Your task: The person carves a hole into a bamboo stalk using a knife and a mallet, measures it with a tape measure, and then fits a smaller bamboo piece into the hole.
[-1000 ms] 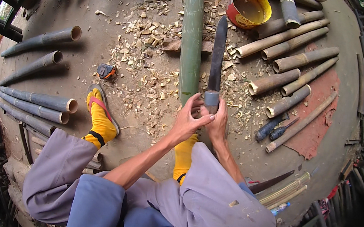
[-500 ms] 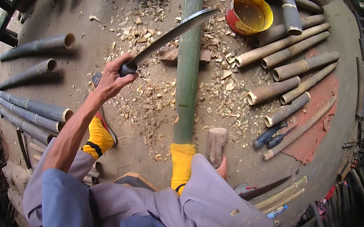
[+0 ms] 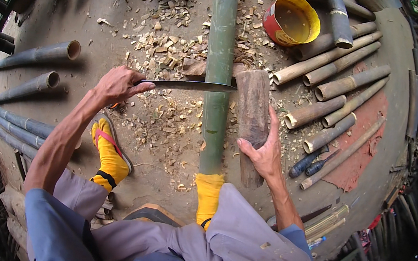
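My left hand point(image 3: 120, 84) is closed round the handle of a machete point(image 3: 188, 85). Its blade lies level across a thick green bamboo pole point(image 3: 223, 42) that runs straight away from me. Just right of the pole, my right hand point(image 3: 264, 156) grips a rough wooden block point(image 3: 253, 102) held lengthwise, its far end close to the blade's tip. A low piece of wood point(image 3: 193, 67) lies crosswise beneath the pole. My foot in a yellow sock point(image 3: 207, 196) is at the pole's near end, where a shallow cut shows in its left side.
Wood chips point(image 3: 164, 45) litter the ground. A red and yellow bucket point(image 3: 275, 27) stands at the far right. Cut bamboo lengths lie left point(image 3: 37, 55) and right point(image 3: 352, 83). Dark-handled tools point(image 3: 306, 163) rest by a red cloth point(image 3: 358, 163). My other foot wears a red-strapped sandal point(image 3: 112, 139).
The machete has swung down from a raised slant to level across the bamboo. My right hand has lifted the wooden block up from beside my knee to near the blade's tip.
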Motion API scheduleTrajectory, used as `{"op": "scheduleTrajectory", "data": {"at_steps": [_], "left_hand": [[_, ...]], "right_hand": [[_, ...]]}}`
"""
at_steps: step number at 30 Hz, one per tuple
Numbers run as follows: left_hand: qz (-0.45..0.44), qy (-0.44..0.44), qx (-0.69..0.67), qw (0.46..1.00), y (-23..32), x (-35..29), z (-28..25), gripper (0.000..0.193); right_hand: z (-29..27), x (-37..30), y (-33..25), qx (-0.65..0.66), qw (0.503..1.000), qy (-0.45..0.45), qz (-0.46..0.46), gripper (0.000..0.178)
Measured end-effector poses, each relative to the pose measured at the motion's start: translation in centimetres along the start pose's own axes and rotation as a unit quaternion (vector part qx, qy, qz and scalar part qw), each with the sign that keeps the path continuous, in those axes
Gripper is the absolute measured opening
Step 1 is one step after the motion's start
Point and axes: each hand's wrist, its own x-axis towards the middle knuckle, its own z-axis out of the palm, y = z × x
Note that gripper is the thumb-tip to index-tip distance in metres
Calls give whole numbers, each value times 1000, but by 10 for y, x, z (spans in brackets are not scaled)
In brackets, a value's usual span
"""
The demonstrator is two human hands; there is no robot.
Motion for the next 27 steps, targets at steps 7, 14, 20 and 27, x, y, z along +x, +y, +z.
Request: {"op": "scheduleTrajectory", "data": {"at_steps": [7, 14, 20, 27], "left_hand": [[14, -19, 21, 1000, -13, 9, 3, 49], [37, 4, 23, 999, -20, 12, 13, 47], [27, -10, 51, 998, -19, 16, 14, 49], [25, 12, 80, 996, -19, 19, 13, 55]], "right_hand": [[10, 12, 10, -6, 1000, -27, -7, 102], [4, 15, 3, 21, 998, -55, 23, 99], [-41, 30, -71, 261, 964, -42, -15, 93], [-24, 58, -63, -22, 973, 64, -220, 99]]}}
